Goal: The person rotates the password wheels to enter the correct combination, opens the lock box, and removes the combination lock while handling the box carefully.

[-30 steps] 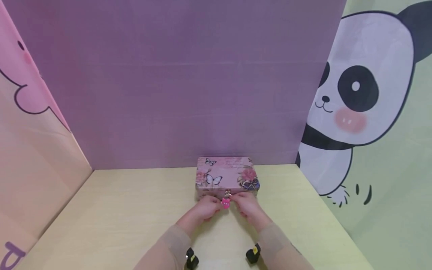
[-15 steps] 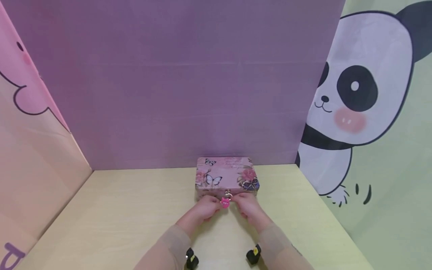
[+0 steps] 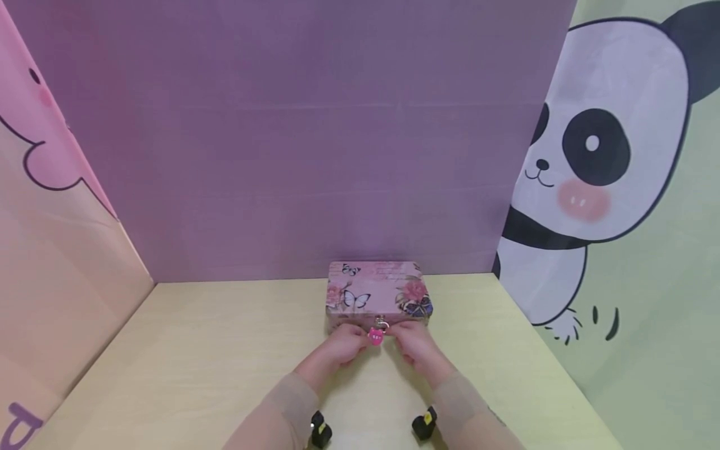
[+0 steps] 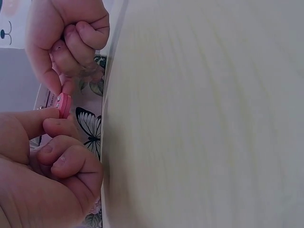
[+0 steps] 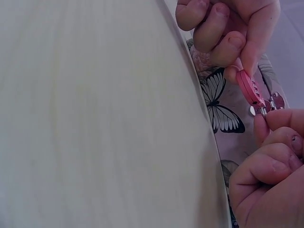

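Note:
A pink padlock (image 3: 375, 337) with a row of small dials hangs at the front clasp of a pink tin box (image 3: 374, 287) printed with butterflies and flowers. The lid is down. My left hand (image 3: 344, 345) pinches the padlock's body between thumb and index finger, its other fingers curled in. From the opposite side, my right hand (image 3: 415, 344) pinches the metal shackle (image 5: 263, 111) near the clasp (image 5: 276, 100). Fingertips partly cover the shackle, so I cannot tell whether it is free of the clasp.
The box stands near the back of a pale wooden table (image 3: 225, 356), in front of a purple wall panel (image 3: 292, 156). Side walls carry cartoon prints, a panda (image 3: 607, 137) on the right. Black wrist devices (image 3: 320, 431) sit below both forearms.
Both hands stay almost where they were. The padlock's body has risen and turned very slightly, and its shackle shows a little farther to the right.

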A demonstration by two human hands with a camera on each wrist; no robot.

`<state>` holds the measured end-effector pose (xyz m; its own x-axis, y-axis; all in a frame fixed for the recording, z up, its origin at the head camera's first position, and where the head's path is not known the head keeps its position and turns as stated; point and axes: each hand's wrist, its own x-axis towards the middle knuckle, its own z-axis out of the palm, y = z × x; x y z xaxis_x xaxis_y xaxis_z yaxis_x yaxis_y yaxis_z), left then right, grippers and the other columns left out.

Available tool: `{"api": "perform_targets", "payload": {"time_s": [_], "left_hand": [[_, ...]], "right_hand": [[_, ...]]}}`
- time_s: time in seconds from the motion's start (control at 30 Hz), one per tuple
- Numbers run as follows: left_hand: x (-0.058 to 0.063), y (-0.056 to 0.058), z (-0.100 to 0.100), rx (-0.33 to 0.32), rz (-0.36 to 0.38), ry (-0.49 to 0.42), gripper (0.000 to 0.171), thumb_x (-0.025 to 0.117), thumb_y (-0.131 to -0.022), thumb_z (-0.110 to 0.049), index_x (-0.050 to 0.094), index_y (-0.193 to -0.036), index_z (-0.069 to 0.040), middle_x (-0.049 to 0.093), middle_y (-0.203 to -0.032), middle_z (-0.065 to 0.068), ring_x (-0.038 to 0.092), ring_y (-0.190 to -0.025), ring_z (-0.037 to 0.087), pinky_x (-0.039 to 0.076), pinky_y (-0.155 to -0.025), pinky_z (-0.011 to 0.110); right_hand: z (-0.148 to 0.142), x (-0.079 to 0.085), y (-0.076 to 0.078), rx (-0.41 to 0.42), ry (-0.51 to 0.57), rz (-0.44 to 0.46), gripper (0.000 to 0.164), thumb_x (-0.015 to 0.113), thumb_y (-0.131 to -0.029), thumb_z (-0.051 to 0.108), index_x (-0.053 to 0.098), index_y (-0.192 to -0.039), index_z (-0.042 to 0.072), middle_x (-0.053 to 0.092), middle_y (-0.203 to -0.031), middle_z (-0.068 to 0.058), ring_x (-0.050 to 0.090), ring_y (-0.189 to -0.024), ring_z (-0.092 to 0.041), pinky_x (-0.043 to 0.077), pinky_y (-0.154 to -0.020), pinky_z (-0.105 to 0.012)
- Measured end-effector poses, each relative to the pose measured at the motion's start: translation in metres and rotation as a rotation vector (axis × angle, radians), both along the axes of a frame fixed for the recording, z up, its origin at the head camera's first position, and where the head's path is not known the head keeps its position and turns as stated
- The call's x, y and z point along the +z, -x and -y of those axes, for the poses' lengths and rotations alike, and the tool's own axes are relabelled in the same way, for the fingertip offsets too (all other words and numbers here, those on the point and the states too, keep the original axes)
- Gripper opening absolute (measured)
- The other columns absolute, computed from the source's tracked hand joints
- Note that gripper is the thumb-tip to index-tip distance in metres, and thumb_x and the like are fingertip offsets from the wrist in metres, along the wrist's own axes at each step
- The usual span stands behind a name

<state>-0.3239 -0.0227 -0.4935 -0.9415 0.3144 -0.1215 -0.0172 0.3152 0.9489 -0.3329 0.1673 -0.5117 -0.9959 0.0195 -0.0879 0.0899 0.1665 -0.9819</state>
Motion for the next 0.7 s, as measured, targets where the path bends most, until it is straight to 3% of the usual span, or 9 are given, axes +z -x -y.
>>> {"api": "perform_targets", "payload": {"time_s": [0.23,0.7], "left_hand": [[-0.0017,0.0023,-0.0017,0.001,-0.002,0.003,0.018,0.066,-0.092,-0.008,0.063,-0.083,0.007,0.043,-0.060,-0.005,0.032,-0.045,0.006,0.028,-0.041,0.020],[-0.0001,0.0007,-0.0055,-0.021,-0.012,0.012,0.023,0.067,-0.095,-0.013,0.064,-0.087,0.009,0.046,-0.063,-0.003,0.033,-0.045,0.007,0.028,-0.040,0.021]], "right_hand": [[-0.0027,-0.0018,0.0014,-0.004,-0.005,-0.001,0.010,0.071,-0.085,0.010,0.066,-0.083,0.001,0.034,-0.051,0.009,0.026,-0.040,-0.007,0.022,-0.037,-0.023],[-0.0100,0.0011,-0.0007,0.011,-0.038,0.016,0.018,0.072,-0.086,0.013,0.067,-0.087,-0.004,0.035,-0.053,0.007,0.028,-0.042,-0.008,0.025,-0.039,-0.023]]}}
